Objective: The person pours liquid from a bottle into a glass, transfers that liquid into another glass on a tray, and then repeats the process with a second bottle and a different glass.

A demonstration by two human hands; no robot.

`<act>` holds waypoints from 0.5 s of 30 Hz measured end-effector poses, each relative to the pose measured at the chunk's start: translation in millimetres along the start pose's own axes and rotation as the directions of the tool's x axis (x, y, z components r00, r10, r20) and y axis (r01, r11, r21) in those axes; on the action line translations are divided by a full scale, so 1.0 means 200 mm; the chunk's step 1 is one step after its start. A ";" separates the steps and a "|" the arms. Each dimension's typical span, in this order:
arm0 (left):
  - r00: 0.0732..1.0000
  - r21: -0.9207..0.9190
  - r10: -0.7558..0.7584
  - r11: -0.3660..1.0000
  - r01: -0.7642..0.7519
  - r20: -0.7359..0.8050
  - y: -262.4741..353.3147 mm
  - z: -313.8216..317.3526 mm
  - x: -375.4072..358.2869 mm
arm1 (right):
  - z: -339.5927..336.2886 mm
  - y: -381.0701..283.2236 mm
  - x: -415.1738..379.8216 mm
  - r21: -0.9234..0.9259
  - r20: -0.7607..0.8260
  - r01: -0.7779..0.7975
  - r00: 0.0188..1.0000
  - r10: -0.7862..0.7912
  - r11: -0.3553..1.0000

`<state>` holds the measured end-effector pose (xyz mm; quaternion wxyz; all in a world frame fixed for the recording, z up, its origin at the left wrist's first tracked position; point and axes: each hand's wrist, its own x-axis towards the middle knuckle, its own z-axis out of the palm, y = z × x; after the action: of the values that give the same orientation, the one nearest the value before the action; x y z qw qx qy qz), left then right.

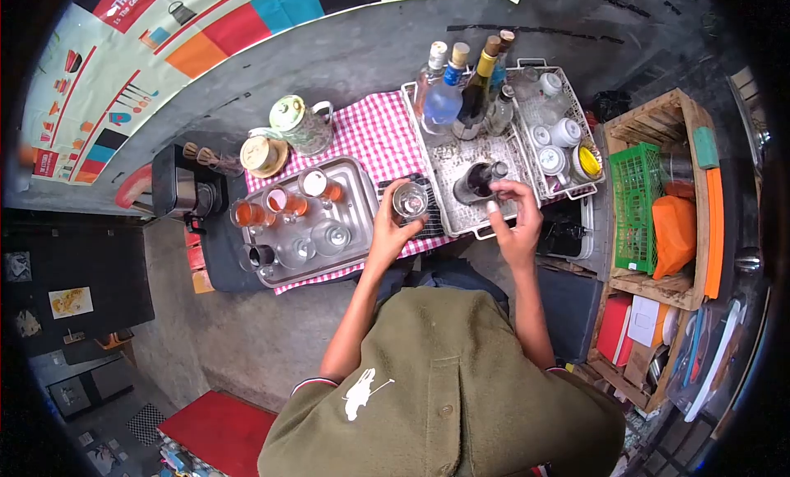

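Observation:
My left hand (397, 226) is wrapped round a clear stemmed glass (410, 200), held upright over the front edge of the checked cloth. A dark striped cloth (429, 222) lies beneath it. My right hand (518, 222) has its thumb and fingers apart, fingertips right beside a dark bottle (472, 186) that stands in a white wire tray (450, 160). To the left, a metal tray (355, 200) bears several glasses: a back row with red drink, such as this glass (321, 186), and a front row that includes a clear glass (332, 237).
Tall corked bottles (473, 94) stand at the back of the wire tray. A second wire basket (594, 119) holds cups and jars. A floral pitcher (300, 127) and a lidded pot (262, 154) stand behind the metal tray. Wooden crates (698, 230) stack up at the right.

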<state>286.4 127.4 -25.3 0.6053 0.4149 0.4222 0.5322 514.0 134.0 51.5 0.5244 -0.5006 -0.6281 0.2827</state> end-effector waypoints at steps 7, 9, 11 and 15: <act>0.999 0.054 0.040 0.998 -0.040 -0.001 -0.07 0.06 0.11 | -0.10 0.27 0.05 -0.078 -0.051 -0.080 0.996 0.077 0.994; 1.000 0.056 0.022 0.998 -0.021 -0.014 -0.07 0.07 0.12 | -0.06 0.38 0.05 -0.081 -0.006 -0.076 0.997 0.076 0.994; 0.999 0.097 0.011 0.995 -0.007 -0.040 -0.06 0.09 0.13 | -0.03 0.52 0.04 -0.074 0.073 -0.109 0.991 0.114 0.991; 0.996 0.142 0.047 0.989 -0.037 -0.070 -0.07 0.11 0.14 | 0.04 0.67 0.06 -0.035 0.157 -0.012 0.987 0.018 0.999</act>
<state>314.1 152.9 -32.9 0.5474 0.4456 0.4716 0.5286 551.2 191.2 -63.9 0.4624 -0.4904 -0.6684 0.3145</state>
